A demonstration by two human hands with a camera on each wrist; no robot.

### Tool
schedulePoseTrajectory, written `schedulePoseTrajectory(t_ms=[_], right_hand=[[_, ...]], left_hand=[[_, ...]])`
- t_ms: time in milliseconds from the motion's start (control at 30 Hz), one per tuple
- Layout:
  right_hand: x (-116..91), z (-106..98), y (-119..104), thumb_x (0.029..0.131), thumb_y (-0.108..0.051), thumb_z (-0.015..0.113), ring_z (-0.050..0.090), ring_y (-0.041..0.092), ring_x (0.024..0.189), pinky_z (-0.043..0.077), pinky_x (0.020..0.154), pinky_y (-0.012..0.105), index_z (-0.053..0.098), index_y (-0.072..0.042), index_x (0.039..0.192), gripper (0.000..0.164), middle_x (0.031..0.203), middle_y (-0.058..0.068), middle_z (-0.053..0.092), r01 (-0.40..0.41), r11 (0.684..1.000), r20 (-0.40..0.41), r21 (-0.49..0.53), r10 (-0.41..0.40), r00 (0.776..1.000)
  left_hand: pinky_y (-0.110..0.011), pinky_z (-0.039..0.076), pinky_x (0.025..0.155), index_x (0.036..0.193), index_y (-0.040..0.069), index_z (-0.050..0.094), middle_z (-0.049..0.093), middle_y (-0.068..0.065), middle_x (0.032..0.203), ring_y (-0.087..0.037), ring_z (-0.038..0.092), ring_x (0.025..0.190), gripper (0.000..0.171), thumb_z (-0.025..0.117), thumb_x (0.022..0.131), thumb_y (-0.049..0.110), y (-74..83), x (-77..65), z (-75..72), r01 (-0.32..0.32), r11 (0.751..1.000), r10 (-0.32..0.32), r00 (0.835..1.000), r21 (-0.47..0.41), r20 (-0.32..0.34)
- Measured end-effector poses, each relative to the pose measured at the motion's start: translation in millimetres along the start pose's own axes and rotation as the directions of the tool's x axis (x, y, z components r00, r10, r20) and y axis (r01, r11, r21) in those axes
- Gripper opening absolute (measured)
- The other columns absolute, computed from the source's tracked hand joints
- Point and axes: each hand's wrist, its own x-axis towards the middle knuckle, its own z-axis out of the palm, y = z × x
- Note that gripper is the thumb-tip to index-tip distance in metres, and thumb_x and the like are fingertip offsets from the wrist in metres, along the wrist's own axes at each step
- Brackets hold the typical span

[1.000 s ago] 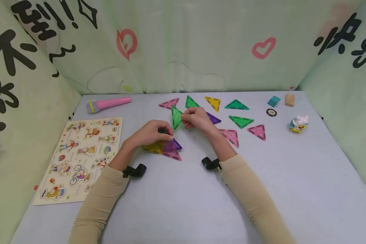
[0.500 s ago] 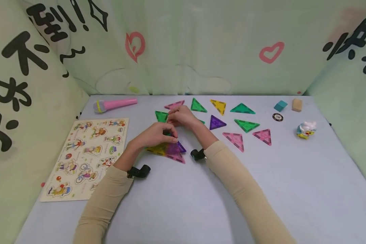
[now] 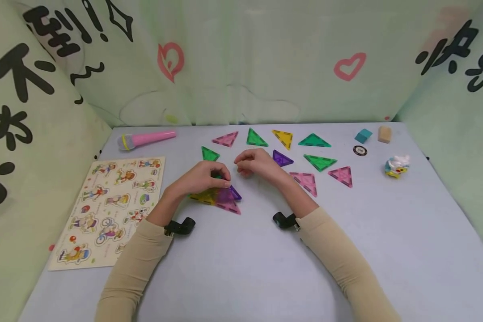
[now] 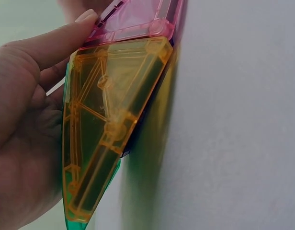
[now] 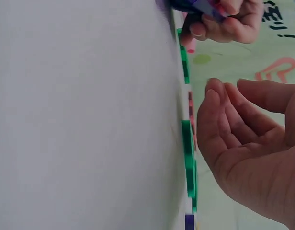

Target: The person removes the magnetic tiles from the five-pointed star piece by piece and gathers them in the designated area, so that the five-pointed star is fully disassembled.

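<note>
Left hand holds tile stack; right hand hovers empty beside it

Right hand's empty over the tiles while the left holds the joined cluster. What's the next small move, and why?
Probably reach the right hand to the purple triangle tile beside it: that hand is empty, and the left hand already grips the joined tile cluster, steadying it for another piece.

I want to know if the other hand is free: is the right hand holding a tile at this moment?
No, the right hand hovers with loosely curled, empty fingers, as the right wrist view plainly shows.
</note>
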Motion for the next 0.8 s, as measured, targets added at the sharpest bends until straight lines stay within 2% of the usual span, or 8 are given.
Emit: schedulePoseTrajectory(t_ms=[167, 267, 367, 533, 667, 800], right_hand=[[-22.1, -8.1, 8.5, 0.097, -0.022, 0.062, 0.063, 0.021, 0.082, 0.055, 0.074, 0.027, 0.07, -0.005, 0.112, 0.024, 0.096, 0.01, 0.07, -0.023, 0.996, 0.113, -0.091, 0.033, 0.993], [-31.8, -8.0, 11.3, 0.097, -0.022, 0.063, 0.061, 0.019, 0.08, 0.054, 0.073, 0.027, 0.072, -0.007, 0.11, 0.022, 0.092, 0.008, 0.069, -0.009, 0.99, 0.21, -0.141, 0.039, 0.977], [-36.6, -0.6, 9.7, 0.096, -0.023, 0.063, 0.059, 0.018, 0.077, 0.053, 0.072, 0.028, 0.073, -0.01, 0.106, 0.02, 0.087, 0.006, 0.067, 0.022, 0.985, 0.271, -0.17, 0.026, 0.962], [-36.9, 15.9, 5.8, 0.095, -0.022, 0.066, 0.056, 0.015, 0.069, 0.05, 0.066, 0.027, 0.073, -0.009, 0.094, 0.015, 0.077, 0.003, 0.064, 0.063, 0.975, 0.26, -0.213, -0.005, 0.965], [-37.9, 18.1, 5.4, 0.094, -0.018, 0.066, 0.058, 0.017, 0.068, 0.051, 0.065, 0.027, 0.072, -0.007, 0.089, 0.014, 0.075, 0.006, 0.065, 0.05, 0.981, 0.217, -0.188, -0.008, 0.976], [-38.4, 16.2, 8.9, 0.095, -0.016, 0.066, 0.059, 0.017, 0.07, 0.052, 0.067, 0.027, 0.071, -0.005, 0.09, 0.013, 0.075, 0.006, 0.066, 0.034, 0.987, 0.216, -0.158, 0.001, 0.976]], left_hand=[[-0.037, 0.044, 0.09, 0.093, 0.019, 0.069, 0.067, 0.001, 0.094, -0.02, 0.055, 0.094, 0.007, 0.074, 0.09, 0.023, 0.3, -1.4, -0.3, 0.005, 1.0, -0.005, 1.0, -0.006, -0.015], [-0.037, 0.044, 0.09, 0.093, 0.019, 0.069, 0.067, 0.001, 0.095, -0.02, 0.055, 0.094, 0.008, 0.074, 0.09, 0.025, 0.4, -1.2, 0.4, 0.005, 1.0, -0.005, 1.0, -0.012, -0.011], [-0.037, 0.043, 0.09, 0.094, 0.019, 0.069, 0.067, 0.0, 0.096, -0.02, 0.055, 0.095, 0.01, 0.074, 0.09, 0.026, 0.1, -1.6, 0.2, 0.006, 1.0, -0.006, 1.0, -0.017, -0.026], [-0.037, 0.043, 0.09, 0.095, 0.017, 0.069, 0.067, -0.001, 0.096, -0.02, 0.055, 0.094, 0.01, 0.074, 0.09, 0.024, 0.8, -2.4, -1.6, 0.0, 1.0, -0.001, 0.999, -0.024, -0.054], [-0.038, 0.044, 0.094, 0.102, 0.015, 0.068, 0.068, 0.0, 0.099, -0.019, 0.058, 0.098, 0.016, 0.073, 0.091, 0.025, 3.3, -1.5, -1.4, 0.0, 1.0, -0.001, 0.999, -0.009, -0.049], [-0.036, 0.045, 0.089, 0.102, 0.017, 0.068, 0.068, 0.001, 0.099, -0.018, 0.057, 0.097, 0.022, 0.073, 0.09, 0.035, 3.9, -1.8, 0.7, 0.05, 0.998, -0.048, 0.998, 0.034, -0.043]])
